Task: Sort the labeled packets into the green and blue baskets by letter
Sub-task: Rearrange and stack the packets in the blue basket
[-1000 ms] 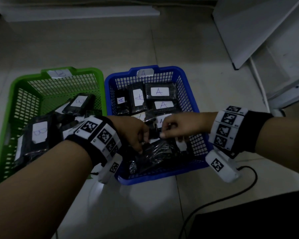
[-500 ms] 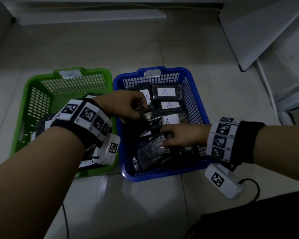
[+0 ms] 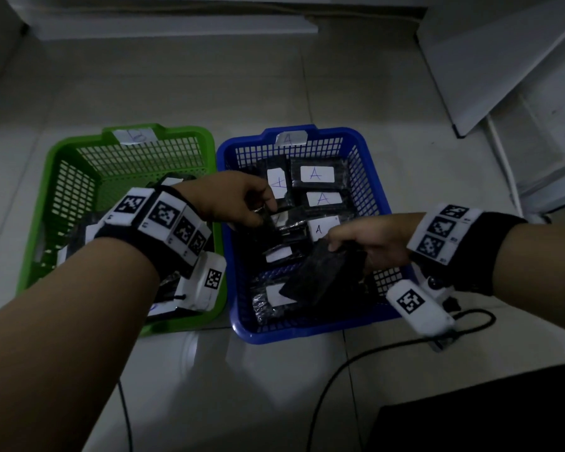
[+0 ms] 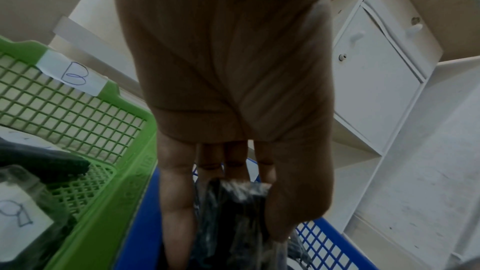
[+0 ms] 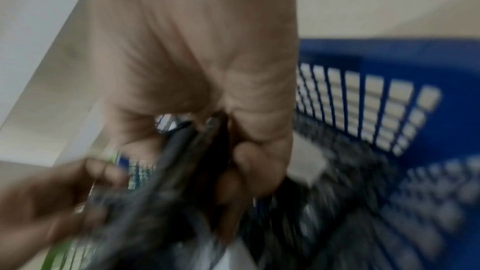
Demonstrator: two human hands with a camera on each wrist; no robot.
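Observation:
The green basket (image 3: 62, 158), tagged B (image 4: 75, 73), stands on the left and holds several black packets with B labels (image 4: 18, 219). To its right is the blue basket (image 3: 372, 177), tagged A (image 3: 290, 138), with several black packets labelled A (image 3: 317, 174). My left hand (image 3: 265, 213) is over the blue basket's left side and pinches a black wrapped packet (image 4: 233, 213) whose label is hidden. My right hand (image 3: 333, 243) is at the basket's right side and grips another black packet (image 3: 320, 275), label out of sight. The right wrist view is blurred.
Both baskets sit on a pale tiled floor (image 3: 274, 386). A black cable (image 3: 340, 370) runs over the floor in front of the blue basket. White cabinet panels (image 3: 503, 60) stand at the back right, and a dark surface (image 3: 470, 419) fills the near right corner.
My hands, together over the near part of the blue basket a second ago, have drawn apart. The left went toward the basket's left side with a packet; the right stays low holding its own.

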